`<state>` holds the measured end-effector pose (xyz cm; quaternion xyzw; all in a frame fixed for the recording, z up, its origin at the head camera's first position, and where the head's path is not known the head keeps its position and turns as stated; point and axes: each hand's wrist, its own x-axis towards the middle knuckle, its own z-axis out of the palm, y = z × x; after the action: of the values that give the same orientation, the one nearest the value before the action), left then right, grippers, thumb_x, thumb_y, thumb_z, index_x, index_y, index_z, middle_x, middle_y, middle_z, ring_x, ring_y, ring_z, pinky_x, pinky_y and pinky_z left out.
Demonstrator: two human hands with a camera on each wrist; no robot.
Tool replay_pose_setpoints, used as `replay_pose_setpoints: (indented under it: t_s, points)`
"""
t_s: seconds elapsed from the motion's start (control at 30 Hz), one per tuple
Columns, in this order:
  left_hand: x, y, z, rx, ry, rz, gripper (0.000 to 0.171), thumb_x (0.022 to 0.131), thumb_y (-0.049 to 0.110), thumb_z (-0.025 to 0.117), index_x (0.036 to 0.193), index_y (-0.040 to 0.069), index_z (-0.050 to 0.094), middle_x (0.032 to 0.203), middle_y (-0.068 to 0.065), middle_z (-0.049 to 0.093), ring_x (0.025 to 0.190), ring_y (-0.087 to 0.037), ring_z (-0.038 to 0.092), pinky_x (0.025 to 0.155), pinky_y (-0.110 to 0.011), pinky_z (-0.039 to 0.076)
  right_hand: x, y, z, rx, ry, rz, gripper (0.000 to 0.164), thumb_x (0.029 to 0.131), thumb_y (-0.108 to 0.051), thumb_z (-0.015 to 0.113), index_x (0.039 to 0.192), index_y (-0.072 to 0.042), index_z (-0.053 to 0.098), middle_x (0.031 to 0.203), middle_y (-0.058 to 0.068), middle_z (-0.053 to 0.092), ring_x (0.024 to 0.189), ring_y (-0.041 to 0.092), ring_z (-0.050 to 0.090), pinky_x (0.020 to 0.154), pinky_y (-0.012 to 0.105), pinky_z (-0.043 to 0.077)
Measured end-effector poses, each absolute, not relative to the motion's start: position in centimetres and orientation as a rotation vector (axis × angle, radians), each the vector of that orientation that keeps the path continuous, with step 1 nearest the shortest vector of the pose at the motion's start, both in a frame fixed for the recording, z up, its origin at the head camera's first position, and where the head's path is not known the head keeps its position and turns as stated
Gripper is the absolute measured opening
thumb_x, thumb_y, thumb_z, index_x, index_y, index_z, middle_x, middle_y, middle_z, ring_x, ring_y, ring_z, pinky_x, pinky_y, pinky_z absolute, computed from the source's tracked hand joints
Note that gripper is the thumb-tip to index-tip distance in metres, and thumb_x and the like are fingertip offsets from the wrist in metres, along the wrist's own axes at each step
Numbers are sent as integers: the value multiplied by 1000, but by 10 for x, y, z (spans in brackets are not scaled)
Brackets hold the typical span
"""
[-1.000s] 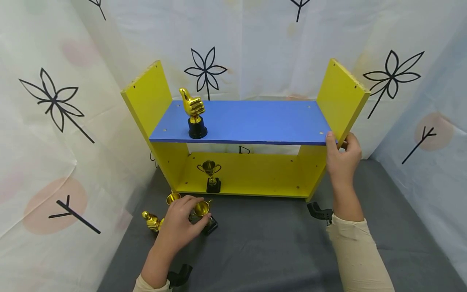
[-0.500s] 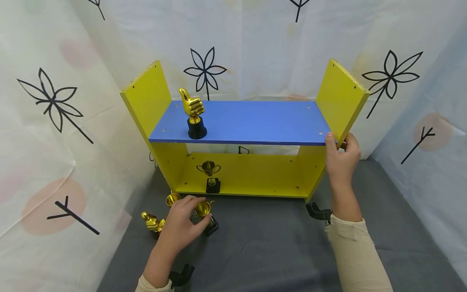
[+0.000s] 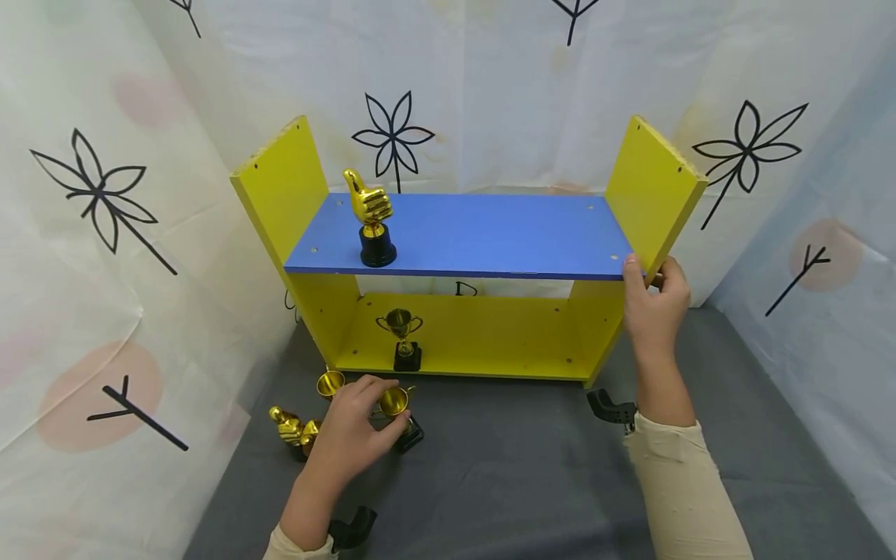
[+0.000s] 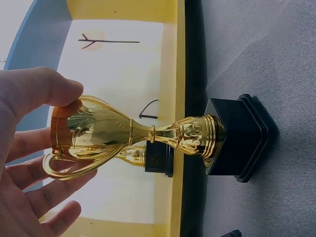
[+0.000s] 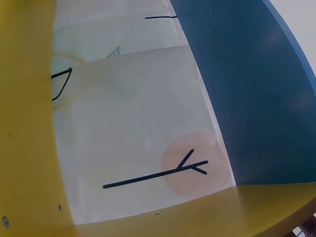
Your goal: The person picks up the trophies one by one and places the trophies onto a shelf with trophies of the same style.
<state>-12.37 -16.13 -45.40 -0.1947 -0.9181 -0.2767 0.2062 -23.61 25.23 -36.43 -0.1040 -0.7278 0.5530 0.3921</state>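
My left hand (image 3: pixel 358 426) pinches a gold two-handled trophy cup (image 4: pixel 101 126) by its bowl, thumb on one side and fingers on the other. The cup's black base (image 4: pixel 237 138) is at the grey cloth; whether it touches is hard to tell. My right hand (image 3: pixel 654 307) holds the right side of a yellow and blue shelf, its thumb at the front edge of the blue board (image 3: pixel 504 233). A gold thumbs-up trophy (image 3: pixel 372 218) stands on that board. On the yellow lower board (image 3: pixel 490 334) stands another trophy cup (image 3: pixel 402 334).
Beside my left hand are another gold cup (image 3: pixel 330 383) and a gold thumbs-up trophy (image 3: pixel 285 426), partly hidden by the hand. Grey cloth (image 3: pixel 504 467) covers the surface before the shelf. Patterned white curtains (image 3: pixel 518 93) hang behind and at both sides.
My left hand and the trophy cup in it have shifted slightly to the right. The right hand stays on the shelf's side.
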Motion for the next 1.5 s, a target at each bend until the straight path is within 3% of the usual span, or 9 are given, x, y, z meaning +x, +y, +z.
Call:
replay_pose_setpoints:
  t_s: [0.53, 0.97, 1.2, 1.5]
  points:
    - [-124, -160, -457, -524, -2580, -769, 45, 82, 26, 93, 122, 13, 77, 109, 3, 73, 90, -12, 65, 86, -44, 54, -240, 253, -368, -243, -1819, 1416, 37, 101, -33, 68, 124, -4, 72, 99, -22, 59, 87, 6, 51, 75, 23, 42]
    - [-122, -157, -459, -566, -2570, -822, 44, 82, 24, 93, 121, 12, 77, 106, 5, 72, 84, -8, 59, 77, -34, 51, -230, 243, -359, -245, -1812, 1448, 40, 102, -30, 66, 126, 2, 69, 100, -22, 58, 87, 6, 49, 76, 25, 41]
    - [-121, -155, -459, -545, -2595, -868, 45, 83, 22, 92, 124, 12, 76, 108, 5, 70, 83, -7, 56, 70, -26, 50, -233, 245, -361, -266, -1822, 1437, 37, 102, -33, 66, 124, -3, 71, 100, -22, 58, 88, 6, 50, 74, 23, 42]
    - [-119, -152, -459, -480, -2648, -892, 47, 84, 20, 91, 128, 11, 74, 112, 4, 69, 94, -8, 61, 77, -32, 55, -227, 239, -355, -228, -1795, 1437, 36, 101, -28, 65, 119, 3, 69, 95, -23, 57, 86, 5, 49, 77, 26, 40]
